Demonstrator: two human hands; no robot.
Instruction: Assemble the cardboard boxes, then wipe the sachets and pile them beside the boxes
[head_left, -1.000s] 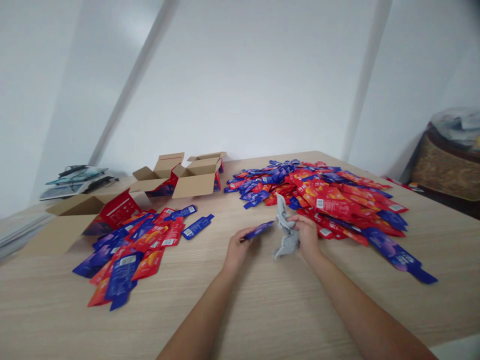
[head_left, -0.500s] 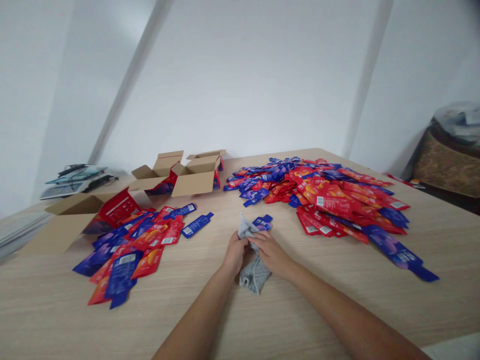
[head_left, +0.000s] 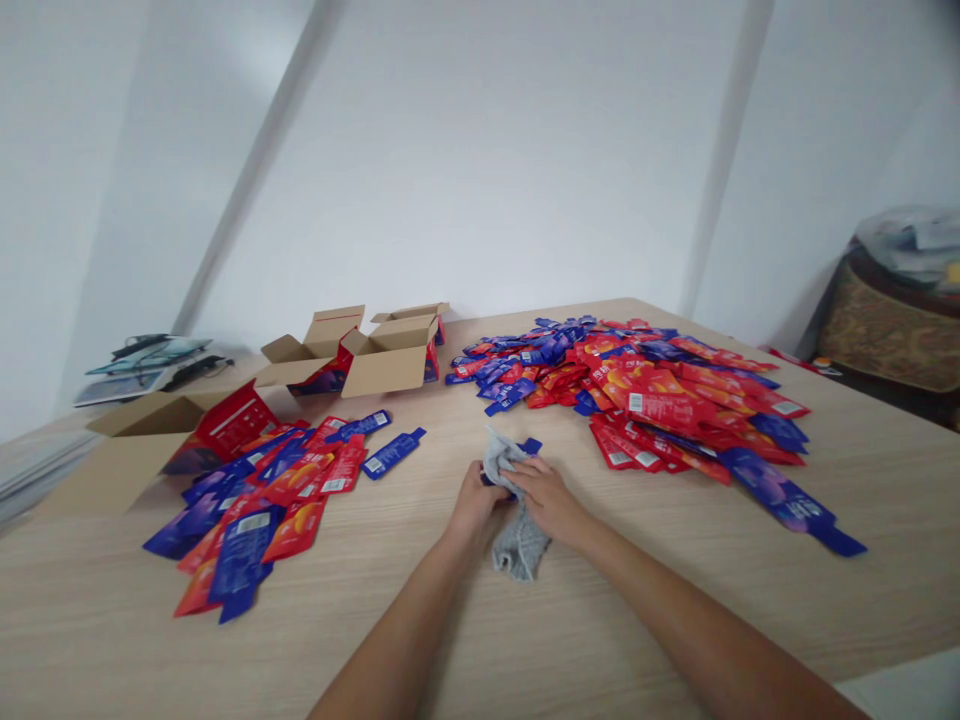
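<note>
At the middle of the table, my left hand is closed on the near end of a blue packet. Only the packet's far tip and a dark bit by my left fingers show. A grey cloth lies over the rest of it. My right hand presses that cloth onto the packet, its fingers bent over the fabric. The cloth's lower part hangs down toward me between my wrists.
To the right a big heap of red and blue packets covers the table. A smaller pile of packets spreads on the left, before an open carton. More open cartons stand behind, near the wall.
My right hand and the cloth have shifted slightly right over the packet. More of the packet is now covered, and a dark part of it shows by my left fingers.
</note>
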